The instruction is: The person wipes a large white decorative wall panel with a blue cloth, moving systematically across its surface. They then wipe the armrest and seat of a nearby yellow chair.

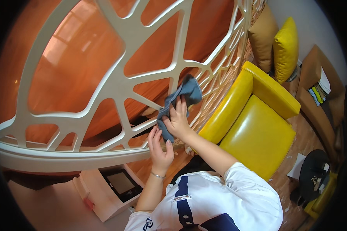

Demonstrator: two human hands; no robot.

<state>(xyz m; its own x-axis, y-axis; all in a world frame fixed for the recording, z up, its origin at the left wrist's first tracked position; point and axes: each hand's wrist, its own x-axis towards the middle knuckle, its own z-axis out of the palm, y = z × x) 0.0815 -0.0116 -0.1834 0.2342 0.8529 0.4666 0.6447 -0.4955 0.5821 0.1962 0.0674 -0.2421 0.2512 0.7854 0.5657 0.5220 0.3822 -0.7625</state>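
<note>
My right hand [177, 119] holds a blue-grey cloth [192, 86] against a white openwork lattice panel [110, 82]. The cloth bunches around my fingers, and part of it hangs down towards my left hand. A metal bracelet circles the wrist of my left hand [160, 147], which is raised with fingers parted beside the cloth's lower edge. Whether its fingertips touch the cloth or the panel, I cannot tell. Behind the openings of the lattice lies a glossy orange surface [81, 57] with window reflections.
A yellow armchair [257, 135] stands close on the right. Beyond it are a tan cushion [263, 40], a yellow cushion [286, 52] and a brown box [312, 69] with folded cloths. A round black table [312, 167] is at far right; a pink cabinet with a screen [121, 183] sits lower left.
</note>
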